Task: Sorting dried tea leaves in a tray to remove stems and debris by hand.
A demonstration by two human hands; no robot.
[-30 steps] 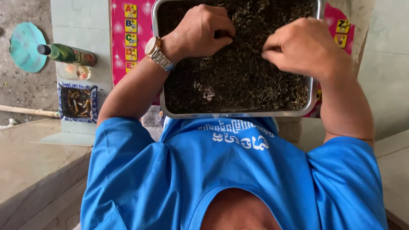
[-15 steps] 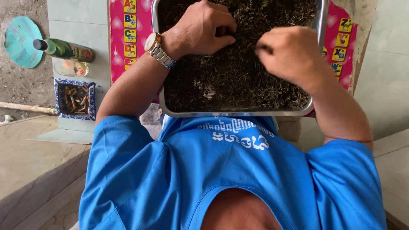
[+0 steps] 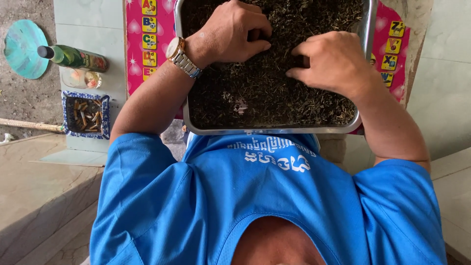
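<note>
A metal tray full of dark dried leaves rests in front of me on a pink mat. My left hand, with a metal wristwatch on the wrist, lies curled in the leaves at the upper middle of the tray, fingertips pinched among them. My right hand sits beside it to the right, fingers bent down into the leaves. Whether either hand holds a pinch of leaves is hidden by the fingers. My blue shirt fills the lower part of the view.
A pink mat with letter pictures lies under the tray. At the left stand a green glass bottle, a small clear jar and a blue-patterned square dish of stubs. A teal round lid lies on the ground.
My right hand has slid left and slightly down across the leaves toward my left hand. The left hand has stayed in about the same spot, working its fingers.
</note>
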